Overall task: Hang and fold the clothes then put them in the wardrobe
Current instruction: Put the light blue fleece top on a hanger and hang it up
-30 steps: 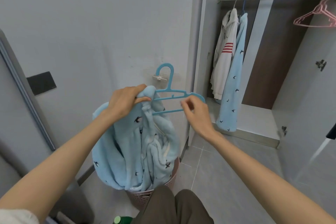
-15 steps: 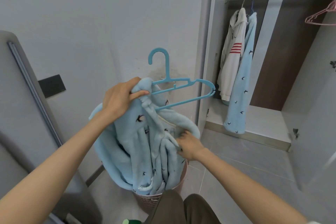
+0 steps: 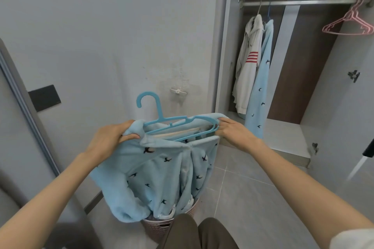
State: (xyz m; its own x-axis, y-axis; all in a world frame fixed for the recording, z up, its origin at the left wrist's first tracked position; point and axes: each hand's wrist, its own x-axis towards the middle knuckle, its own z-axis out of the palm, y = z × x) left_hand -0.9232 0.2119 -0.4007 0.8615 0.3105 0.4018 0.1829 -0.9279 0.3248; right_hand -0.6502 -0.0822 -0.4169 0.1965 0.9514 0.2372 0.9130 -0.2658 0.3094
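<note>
While the left hand (image 3: 110, 140) and right hand (image 3: 235, 134) pinch the blue garment's (image 3: 162, 170) shoulders, the blue hanger (image 3: 174, 125) lies across — hook up, left.

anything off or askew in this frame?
Minor: wall paint above the small white hook looks patchy and scuffed. The blue hanger sits tilted in the fleece top, held by both hands, left hand and right hand. Nothing spilled.
</note>
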